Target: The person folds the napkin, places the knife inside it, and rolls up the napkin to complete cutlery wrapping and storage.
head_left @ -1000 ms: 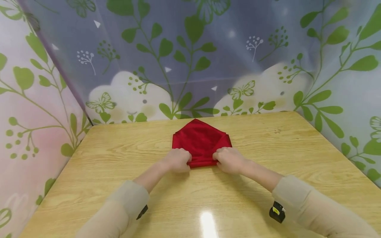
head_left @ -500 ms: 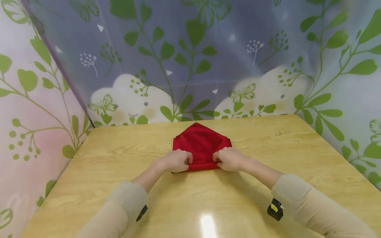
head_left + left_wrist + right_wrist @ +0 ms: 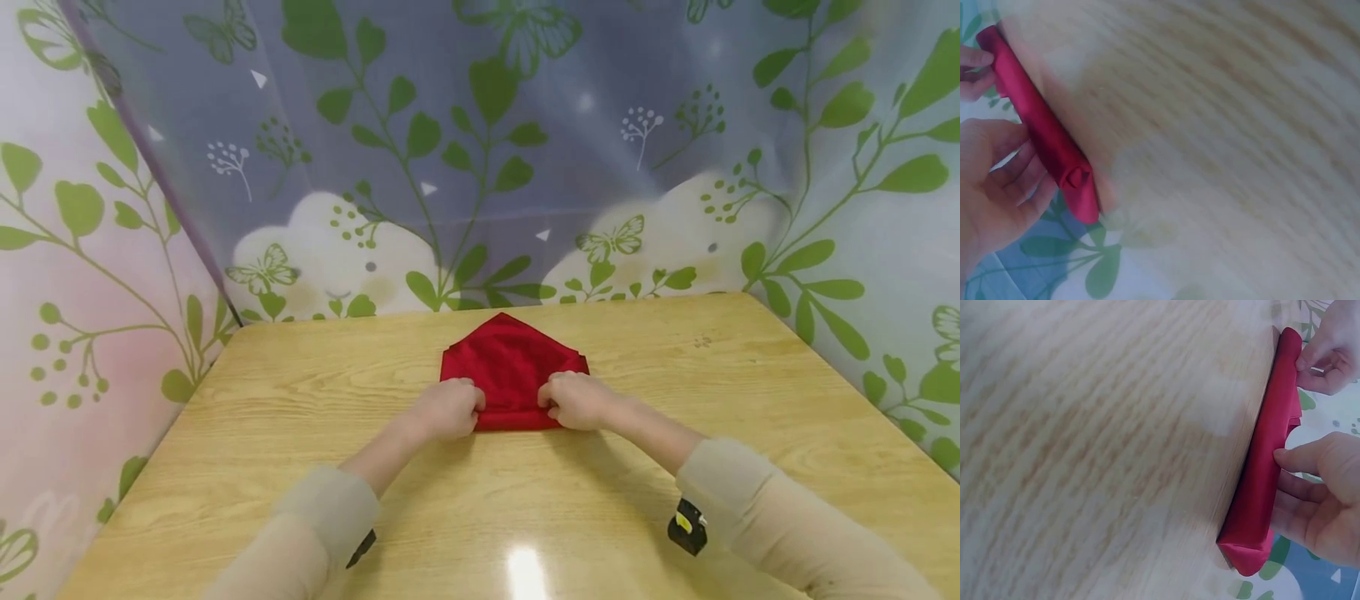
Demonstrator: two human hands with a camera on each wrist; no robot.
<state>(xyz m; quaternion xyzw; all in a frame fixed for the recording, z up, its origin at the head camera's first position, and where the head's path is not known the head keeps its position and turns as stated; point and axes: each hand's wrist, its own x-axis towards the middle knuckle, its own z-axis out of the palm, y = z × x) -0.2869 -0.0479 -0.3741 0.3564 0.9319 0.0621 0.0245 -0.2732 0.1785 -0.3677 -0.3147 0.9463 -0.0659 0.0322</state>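
A shiny red cloth (image 3: 506,354) lies on the wooden table, its far end folded to a point and its near edge rolled up. My left hand (image 3: 448,408) grips the left end of that roll, while my right hand (image 3: 579,400) grips the right end. Seen from the left wrist, the cloth roll (image 3: 1050,128) shows a spiral at its open end, with the left fingers and thumb along its far side. In the right wrist view the right hand (image 3: 1329,494) has its thumb pressed on the roll (image 3: 1260,462); the other hand holds the opposite end.
The wooden table (image 3: 300,375) reaches back to a printed fabric backdrop (image 3: 495,167) with leaves and butterflies. Similar printed fabric closes in both sides. Small black devices hang under both sleeves, one of them the right wrist device (image 3: 687,527).
Both hands keep hold of the cloth's near edge, with slight finger shifts at the roll. The whole head view has drifted a little downward in the frame.
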